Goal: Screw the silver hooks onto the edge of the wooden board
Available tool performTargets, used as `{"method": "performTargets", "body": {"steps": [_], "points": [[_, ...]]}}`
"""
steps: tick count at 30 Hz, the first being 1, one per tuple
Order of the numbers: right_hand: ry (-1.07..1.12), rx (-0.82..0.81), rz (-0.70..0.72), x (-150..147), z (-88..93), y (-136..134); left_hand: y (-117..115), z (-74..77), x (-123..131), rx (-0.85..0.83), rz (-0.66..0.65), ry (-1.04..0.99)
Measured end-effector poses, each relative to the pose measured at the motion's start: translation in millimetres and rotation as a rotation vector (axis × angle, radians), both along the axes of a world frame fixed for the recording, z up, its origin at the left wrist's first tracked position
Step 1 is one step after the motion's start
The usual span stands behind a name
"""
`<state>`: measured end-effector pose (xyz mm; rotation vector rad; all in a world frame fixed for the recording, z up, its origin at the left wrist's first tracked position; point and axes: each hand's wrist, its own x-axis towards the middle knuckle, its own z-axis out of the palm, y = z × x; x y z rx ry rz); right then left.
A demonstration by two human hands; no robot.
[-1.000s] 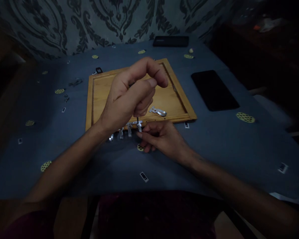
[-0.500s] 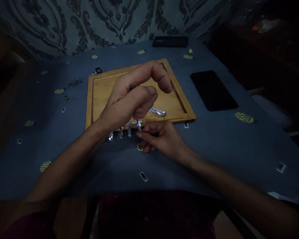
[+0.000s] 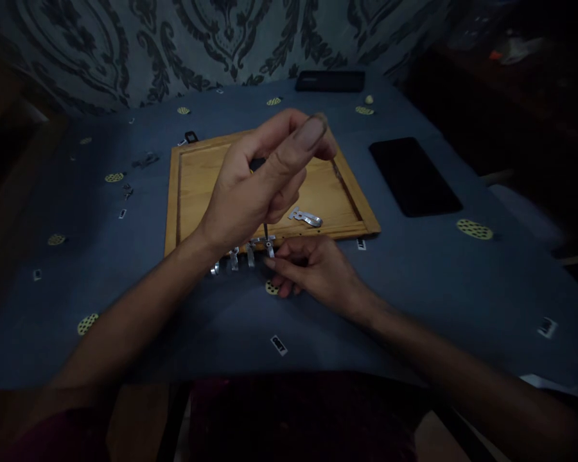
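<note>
My left hand point(image 3: 264, 173) is closed around a screwdriver point(image 3: 265, 231), whose dark handle is mostly hidden in the fingers. Its thin shaft points down at the screw in a silver metal hook point(image 3: 270, 249) on the near edge of a wooden framed board point(image 3: 197, 186). With thumb and fingers, my right hand point(image 3: 313, 269) steadies that hook from the right. Several similar hooks, such as this metal hook point(image 3: 234, 258), line the same edge to the left. A loose metal hook point(image 3: 306, 217) lies flat on the board.
A black phone point(image 3: 414, 176) lies right of the board, and another dark phone-like object point(image 3: 330, 81) is at the back. Small screws point(image 3: 128, 190) and a dark little pile point(image 3: 146, 160) lie to the left on the blue patterned tablecloth point(image 3: 376, 308).
My left thumb has lifted and extended up toward the index finger, turning on the screwdriver handle. My right hand stays at the hook.
</note>
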<state>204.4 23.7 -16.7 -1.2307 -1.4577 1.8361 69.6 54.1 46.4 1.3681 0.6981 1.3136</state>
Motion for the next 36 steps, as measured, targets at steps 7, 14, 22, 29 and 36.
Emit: {"method": "performTargets", "body": {"steps": [7,14,22,29,36], "points": [[-0.023,-0.013,0.003,0,0.6,0,5,2.6,-7,-0.034,-0.107,0.02],[-0.017,0.002,0.004,0,-0.3,0,6,1.0,-9,-0.017,-0.201,-0.004],[-0.015,0.026,0.02,2,-2.6,-1,-4,35.8,-13,-0.018,0.097,-0.064],[0.016,0.03,0.003,2,-3.2,0,-2,34.2,-19,0.041,0.167,-0.024],[0.0,0.05,-0.001,4,-2.2,-1,-4,38.6,-21,0.07,0.214,-0.02]]}}
